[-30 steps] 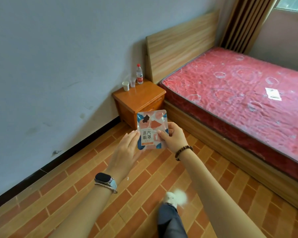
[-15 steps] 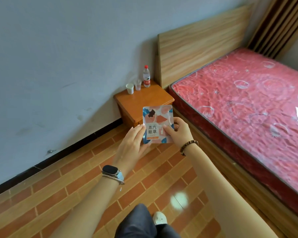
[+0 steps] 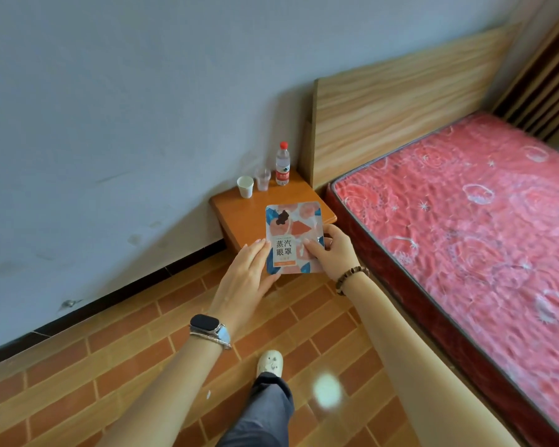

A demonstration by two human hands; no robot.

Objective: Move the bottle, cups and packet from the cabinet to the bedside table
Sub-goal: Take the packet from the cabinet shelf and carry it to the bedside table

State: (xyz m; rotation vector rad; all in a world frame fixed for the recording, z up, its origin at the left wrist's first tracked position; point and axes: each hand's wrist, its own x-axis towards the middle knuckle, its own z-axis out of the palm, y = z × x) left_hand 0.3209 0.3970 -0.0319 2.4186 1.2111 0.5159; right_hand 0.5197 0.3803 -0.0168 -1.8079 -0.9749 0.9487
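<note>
Nearest, a light shoe (image 3: 270, 361) steps on the brick-patterned floor (image 3: 110, 366), and both forearms reach forward above it, a watch (image 3: 207, 325) on the left wrist and a bead bracelet (image 3: 349, 279) on the right. The hands are close together with the packet (image 3: 292, 233) between them. The right hand (image 3: 331, 253) pinches the packet's lower right edge, thumb on the printed face and fingers curled behind. The left hand (image 3: 246, 275) lies with straight fingers against the lower left edge, steadying it rather than gripping; whether its thumb props the bottom corner I cannot tell.

The packet is held upright in the air, face to the camera, in front of the near edge of the bedside table (image 3: 236, 208) and not yet on it. It looks like a thin, flat sachet – light, flexible, probably glossy and a little slippery – so a pinch at a sealed edge, as the right hand has, should carry it, and it could be laid flat with one hand.

Further back on the table top, by the wall, stand a white paper cup (image 3: 245, 187), a clear cup (image 3: 263, 179) just beside it, and a red-capped bottle (image 3: 282, 164) beside that, all upright. The wood in front of them is bare, which seems the natural spot for the packet. Beyond rise the headboard (image 3: 400, 91) and the red mattress (image 3: 465, 204)
</note>
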